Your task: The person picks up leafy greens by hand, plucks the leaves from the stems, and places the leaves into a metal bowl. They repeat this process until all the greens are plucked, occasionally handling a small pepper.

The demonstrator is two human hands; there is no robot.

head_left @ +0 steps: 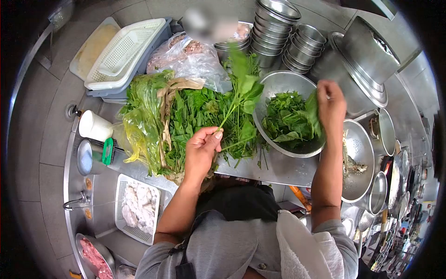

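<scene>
My left hand [203,151] pinches the stem of a leafy green sprig [239,90], whose leaves point up and away from me. Beneath and behind it lies a large heap of leafy greens [200,111] on the steel counter. My right hand [331,100], a little blurred, is over the right rim of a steel bowl [272,139] with its fingers curled. A blurred green leaf [313,114] hangs from those fingers. Loose picked leaves [288,116] lie inside the bowl.
Stacked steel bowls [269,35] and a large pot [367,46] stand behind. At right sits a colander [360,144]. Left are a yellow plastic bag [137,135], white baskets [125,51] and a sink with a basket of pale food [139,204].
</scene>
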